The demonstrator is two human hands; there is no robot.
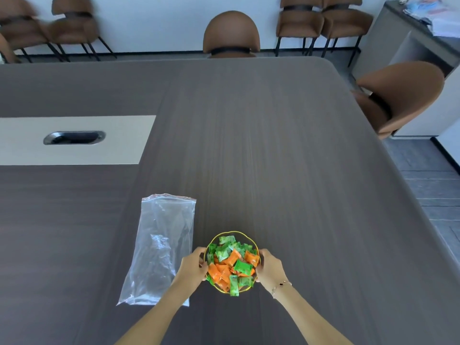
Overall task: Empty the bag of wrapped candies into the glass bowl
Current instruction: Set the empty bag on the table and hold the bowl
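Note:
The glass bowl [230, 233] with a gold rim stands on the dark table near the front edge, heaped with green and orange wrapped candies [231, 263]. My left hand [193, 266] grips the bowl's left side and my right hand [270, 267] grips its right side. A clear plastic zip bag [161, 245] lies flat on the table just left of the bowl, with no candies visible inside; my left forearm crosses its lower right corner.
The dark wood-grain table [286, 158] stretches far ahead and to the right. A beige inset panel with a cable port [74, 137] sits at mid left. Brown chairs stand at the far edge [231, 33] and right side [398, 95].

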